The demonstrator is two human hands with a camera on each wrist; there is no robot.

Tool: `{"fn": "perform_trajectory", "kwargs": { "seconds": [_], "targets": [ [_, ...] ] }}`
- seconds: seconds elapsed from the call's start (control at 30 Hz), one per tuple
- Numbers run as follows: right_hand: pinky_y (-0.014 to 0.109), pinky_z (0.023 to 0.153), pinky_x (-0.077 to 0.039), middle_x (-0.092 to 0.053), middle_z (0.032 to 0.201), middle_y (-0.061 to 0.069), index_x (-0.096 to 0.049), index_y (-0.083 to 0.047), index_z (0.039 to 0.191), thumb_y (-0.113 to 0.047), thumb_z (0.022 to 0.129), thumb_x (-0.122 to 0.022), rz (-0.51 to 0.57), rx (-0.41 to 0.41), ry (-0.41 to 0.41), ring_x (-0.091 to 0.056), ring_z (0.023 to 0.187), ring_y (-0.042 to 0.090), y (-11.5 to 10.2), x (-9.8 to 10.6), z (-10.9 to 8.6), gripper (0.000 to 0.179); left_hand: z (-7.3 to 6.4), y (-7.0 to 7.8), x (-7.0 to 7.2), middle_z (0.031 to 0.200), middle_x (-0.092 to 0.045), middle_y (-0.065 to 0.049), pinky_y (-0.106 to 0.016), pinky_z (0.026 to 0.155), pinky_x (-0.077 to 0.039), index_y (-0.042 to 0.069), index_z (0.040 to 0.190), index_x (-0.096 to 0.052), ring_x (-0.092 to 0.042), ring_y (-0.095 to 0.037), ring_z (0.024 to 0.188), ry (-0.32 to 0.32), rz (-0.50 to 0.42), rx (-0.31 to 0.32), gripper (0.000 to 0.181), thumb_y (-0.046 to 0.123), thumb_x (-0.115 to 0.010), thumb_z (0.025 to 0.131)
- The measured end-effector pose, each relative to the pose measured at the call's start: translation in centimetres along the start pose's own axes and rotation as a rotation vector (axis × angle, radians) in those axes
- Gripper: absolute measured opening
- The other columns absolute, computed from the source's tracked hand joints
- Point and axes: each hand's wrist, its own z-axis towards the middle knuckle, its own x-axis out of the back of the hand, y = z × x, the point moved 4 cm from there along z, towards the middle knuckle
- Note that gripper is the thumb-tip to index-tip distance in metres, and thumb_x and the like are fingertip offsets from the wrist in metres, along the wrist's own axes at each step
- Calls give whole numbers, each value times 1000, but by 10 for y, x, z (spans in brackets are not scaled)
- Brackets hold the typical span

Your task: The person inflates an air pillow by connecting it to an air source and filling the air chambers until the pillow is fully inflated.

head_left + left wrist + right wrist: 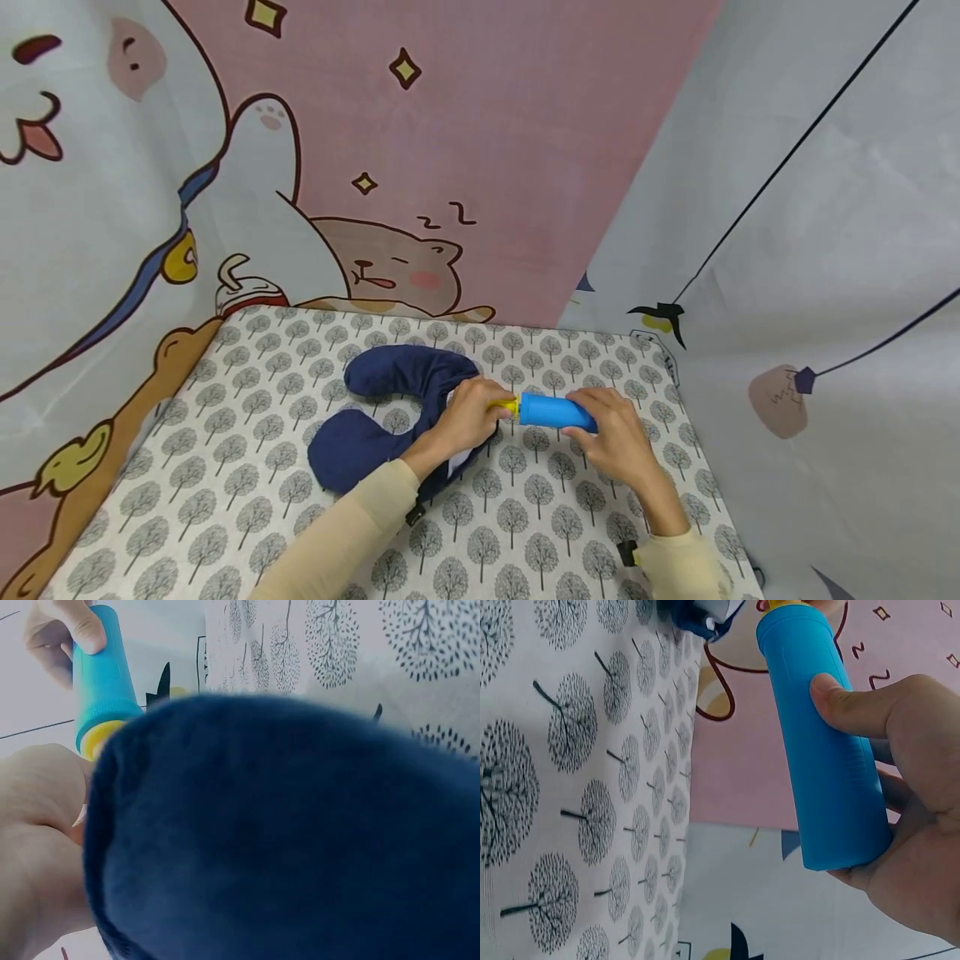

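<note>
A blue cylindrical hand pump (551,411) with a yellow end piece (507,406) is held level above the cloth. My right hand (617,433) grips its blue body, thumb along one side and fingers round the other, as the right wrist view also shows. At the yellow end, my left hand (471,415) pinches the piece between thumb and fingers. Below and beside the left hand lies a navy U-shaped neck pillow (348,450), its open side to the left. A pale patch shows on the pillow near that hand. In the left wrist view the pillow (285,832) hides the left fingertips.
A table covered with a tree-print cloth (202,467) lies under everything. Behind it hangs a pink and white cartoon curtain (525,167), and a pale curtain (825,333) closes off the right side. Small black straps show near both wrists.
</note>
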Motion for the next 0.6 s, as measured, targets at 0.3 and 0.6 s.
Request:
{"fn": "perform_trajectory", "kwargs": {
  "seconds": [0.3,0.6],
  "targets": [
    [71,105,-58,-77,137,24,-77,0,136,-12,88,-97,42,-90,-98,-71,127,49,8,6,-5,53,1,2,10,113,-88,-6,-36,88,-67,11,120,-89,-81,-24,100,-5,-39,-47,22,16,-88,99],
    [66,99,-58,-79,133,22,-78,-2,134,-6,82,-100,56,-58,-71,-72,122,47,43,39,-25,56,3,17,26,107,-88,-6,-39,89,-67,9,115,-89,-81,-25,97,-13,-43,-21,19,12,-89,96]
  ]
}}
